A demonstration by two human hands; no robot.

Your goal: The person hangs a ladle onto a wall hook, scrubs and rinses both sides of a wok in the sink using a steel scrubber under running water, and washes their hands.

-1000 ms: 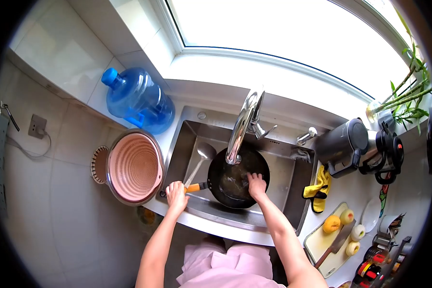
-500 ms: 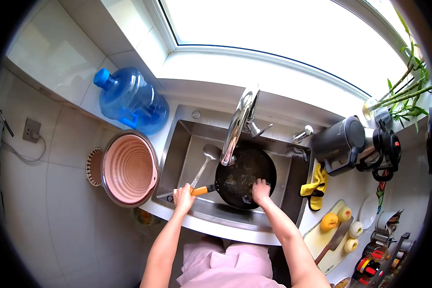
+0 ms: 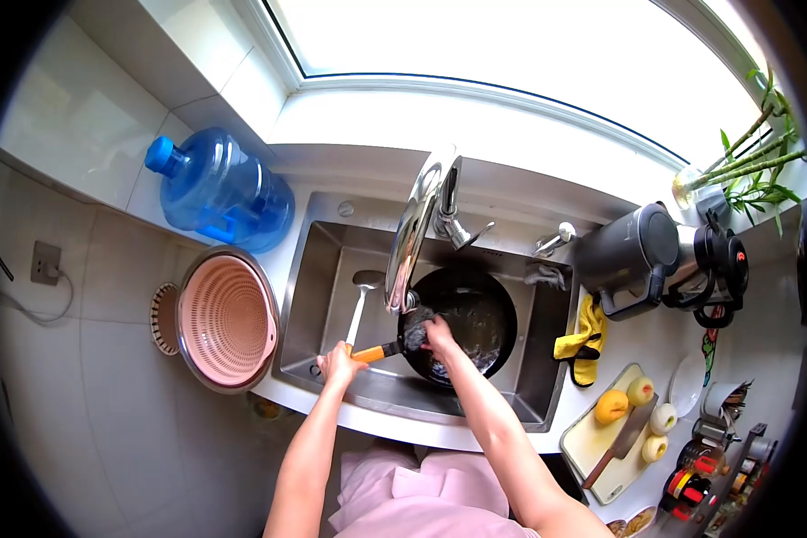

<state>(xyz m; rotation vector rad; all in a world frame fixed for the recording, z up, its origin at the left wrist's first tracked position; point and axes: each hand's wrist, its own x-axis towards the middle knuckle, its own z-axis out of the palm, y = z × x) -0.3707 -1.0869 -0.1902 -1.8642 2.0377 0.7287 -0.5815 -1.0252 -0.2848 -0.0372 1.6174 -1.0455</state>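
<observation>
A dark frying pan (image 3: 480, 314) sits in the steel sink (image 3: 531, 359), with a wet, shiny inner surface. My left hand (image 3: 337, 364) is closed around its orange-brown handle (image 3: 368, 355) at the left. A long-handled metal utensil (image 3: 366, 280), a ladle or turner, leans in the sink, and its handle runs down to my left hand; I cannot tell whether the fingers hold it too. In my right hand (image 3: 438, 335) is a grey scouring pad (image 3: 416, 328), pressed at the pan's left rim near the handle. Above that spot hangs the chrome faucet (image 3: 417, 224).
Left of the sink stand a blue water jug (image 3: 229, 193) and a pink colander (image 3: 229, 309) in a metal bowl. On the right are a dark pitcher (image 3: 628, 260), yellow gloves (image 3: 585, 341), and a cutting board (image 3: 605, 489) with a cleaver (image 3: 632, 430) and several fruits.
My right hand has moved left across the pan, from its lower right side to the rim by the handle. The grey scouring pad now shows. My left hand keeps its grip.
</observation>
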